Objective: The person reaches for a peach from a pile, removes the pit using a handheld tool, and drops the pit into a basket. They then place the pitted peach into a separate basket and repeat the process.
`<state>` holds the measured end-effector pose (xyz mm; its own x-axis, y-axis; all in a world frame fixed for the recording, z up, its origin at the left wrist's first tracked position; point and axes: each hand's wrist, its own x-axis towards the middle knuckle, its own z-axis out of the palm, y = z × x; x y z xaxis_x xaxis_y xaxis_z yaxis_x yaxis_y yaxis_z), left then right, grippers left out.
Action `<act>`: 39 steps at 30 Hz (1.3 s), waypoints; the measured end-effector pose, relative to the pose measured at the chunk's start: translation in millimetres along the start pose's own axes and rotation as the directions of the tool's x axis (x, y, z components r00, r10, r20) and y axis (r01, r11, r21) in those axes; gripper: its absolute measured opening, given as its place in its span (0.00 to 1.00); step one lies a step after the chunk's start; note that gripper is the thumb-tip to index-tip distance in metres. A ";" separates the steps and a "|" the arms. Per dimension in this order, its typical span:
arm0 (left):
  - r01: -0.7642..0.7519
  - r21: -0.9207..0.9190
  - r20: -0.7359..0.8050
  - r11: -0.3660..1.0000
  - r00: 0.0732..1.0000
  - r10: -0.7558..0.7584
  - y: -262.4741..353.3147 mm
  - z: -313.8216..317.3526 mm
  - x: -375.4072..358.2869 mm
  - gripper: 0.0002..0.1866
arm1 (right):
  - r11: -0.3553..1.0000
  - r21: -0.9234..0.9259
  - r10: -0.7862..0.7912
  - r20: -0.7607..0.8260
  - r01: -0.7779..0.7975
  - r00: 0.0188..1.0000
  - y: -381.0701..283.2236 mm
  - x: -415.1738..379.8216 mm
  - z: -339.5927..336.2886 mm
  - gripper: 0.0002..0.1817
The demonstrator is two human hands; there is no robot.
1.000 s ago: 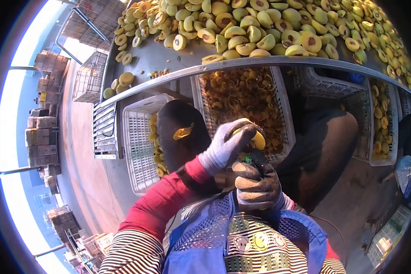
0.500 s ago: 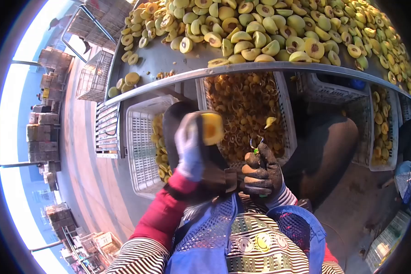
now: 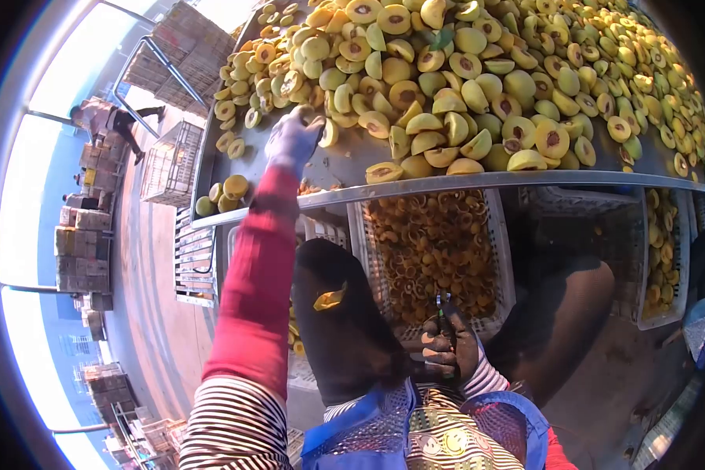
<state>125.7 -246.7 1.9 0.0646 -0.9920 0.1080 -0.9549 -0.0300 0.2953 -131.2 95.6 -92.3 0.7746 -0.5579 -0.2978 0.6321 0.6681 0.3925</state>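
Note:
My left hand (image 3: 294, 142), in a pale glove with dark fingertips, reaches over the metal table at its left part. Its fingers are apart, right beside a cut yellow-green fruit half (image 3: 330, 133). In my dark-gloved right hand (image 3: 452, 351), low in front of my body, is a pitting tool (image 3: 444, 304) with a curved metal tip pointing up. Cut fruit halves (image 3: 470, 102), many with brown hollows or stones, are heaped on the table (image 3: 352, 160). A yellow fruit piece (image 3: 330, 298) shows over my left knee.
Under the table edge (image 3: 446, 182), between my knees, stands a crate (image 3: 503, 258) full of brownish scraps. More crates with fruit halves stand at the right (image 3: 659, 258) and left. Stacked crates (image 3: 82, 258) and a walking person (image 3: 113, 117) are at far left.
My left hand has moved from above my lap, where it held a fruit half, up onto the table; that half is out of it. My right hand still holds the tool. The view has shifted.

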 end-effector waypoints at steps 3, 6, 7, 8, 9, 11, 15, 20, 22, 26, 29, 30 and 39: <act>-0.178 0.288 0.010 0.941 0.983 0.183 -3.7 41.2 28.1 0.27 | 0.997 -0.023 -0.068 0.002 0.068 0.998 -6.8 2.0 0.7 0.27; 0.031 -0.267 0.493 0.963 0.863 0.109 9.0 27.4 22.0 0.28 | 0.986 -0.088 -0.150 -0.053 0.145 0.987 -11.3 2.9 11.2 0.26; 0.061 -0.327 0.431 0.943 0.897 0.092 28.4 18.8 1.1 0.25 | 0.979 -0.132 -0.169 -0.074 0.159 0.983 -12.6 2.6 19.5 0.25; 0.022 -0.400 0.328 0.916 0.937 0.120 45.5 10.3 -24.3 0.18 | 0.979 -0.123 -0.173 -0.078 0.162 0.982 -12.4 1.4 30.0 0.25; 0.119 -0.621 0.351 0.775 0.926 0.139 51.8 7.9 -47.8 0.14 | 0.875 -0.413 -0.376 -0.256 0.251 0.890 -9.0 -0.4 51.4 0.21; 0.013 -0.825 0.211 0.566 0.935 0.286 68.9 17.5 -106.0 0.13 | 0.395 -0.892 -0.675 -0.118 0.222 0.728 -7.1 -5.8 44.0 0.13; 0.338 -0.856 0.432 0.390 0.884 0.181 118.0 9.7 -207.7 0.17 | -0.142 -0.944 -0.712 0.307 0.298 0.631 3.8 -9.7 103.6 0.13; 0.468 -0.857 0.497 0.215 0.862 0.103 127.5 16.3 -258.4 0.21 | -0.831 -0.552 -0.494 0.791 0.071 0.360 10.6 -3.7 55.3 0.10; 0.092 -0.917 0.170 0.388 0.971 0.170 134.3 17.4 -267.5 0.23 | -0.851 -0.523 -0.479 0.815 0.058 0.325 16.9 -2.3 44.9 0.11; 0.267 -0.921 0.298 0.283 0.951 0.075 140.0 11.5 -274.9 0.22 | -0.933 -0.360 -0.334 0.866 -0.001 0.373 20.1 -10.7 34.1 0.19; 0.272 -0.897 0.323 0.349 0.941 0.096 135.8 10.8 -277.5 0.21 | -0.921 -0.390 -0.363 0.841 -0.016 0.402 25.6 -14.3 22.8 0.22; 0.290 -0.878 0.356 0.382 0.927 0.116 134.8 10.8 -278.7 0.21 | -0.907 -0.421 -0.378 0.827 0.014 0.416 26.4 -16.7 19.1 0.23; 0.199 -0.969 0.205 0.147 0.978 0.031 149.1 18.6 -297.1 0.19 | -0.892 -0.450 -0.440 0.852 -0.034 0.285 36.4 -14.6 19.6 0.20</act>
<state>-41.2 41.3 -3.8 -0.0255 -0.9965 -0.0801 0.1530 -0.0831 0.9847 -119.9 118.4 -56.6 -0.0744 -0.8722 0.4835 -0.5811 -0.3561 -0.7318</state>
